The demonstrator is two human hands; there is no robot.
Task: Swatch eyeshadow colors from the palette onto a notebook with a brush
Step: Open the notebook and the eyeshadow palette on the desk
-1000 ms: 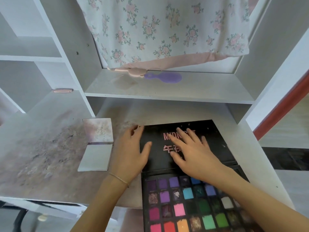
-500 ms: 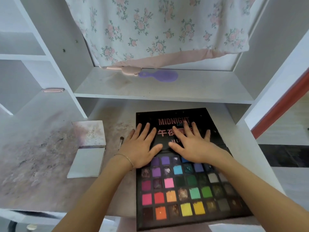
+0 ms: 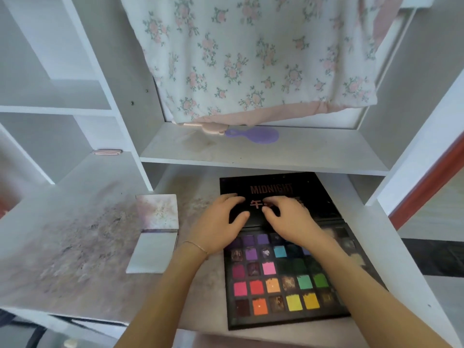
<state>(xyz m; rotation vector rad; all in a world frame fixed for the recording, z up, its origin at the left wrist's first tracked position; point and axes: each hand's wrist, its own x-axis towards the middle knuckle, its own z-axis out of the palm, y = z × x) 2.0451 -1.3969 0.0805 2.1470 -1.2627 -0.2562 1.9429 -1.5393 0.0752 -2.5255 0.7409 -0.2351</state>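
A large black eyeshadow palette (image 3: 288, 285) lies open on the stained desk (image 3: 75, 247), with rows of bright pans toward me. Its lid (image 3: 316, 197), printed "MIDNIGHT", is folded flat away from me. My left hand (image 3: 216, 224) and my right hand (image 3: 288, 219) both rest on the lid near the hinge, fingers curled, fingertips on the surface, holding nothing. A small open notebook (image 3: 155, 234) lies just left of my left hand; its far page is smudged with colour and its near page is pale. No brush shows in this frame.
A shelf (image 3: 263, 156) overhangs the back of the desk and carries a purple hairbrush (image 3: 256, 136) and a pink object (image 3: 211, 127). A floral cloth (image 3: 251, 59) hangs above it. White cubby walls rise at left and right. The desk edge is close below the palette.
The view has shifted so the whole palette shows. Both hands have slid together on the lid and curled their fingers. The brush handle seen beside my left hand is now out of sight.
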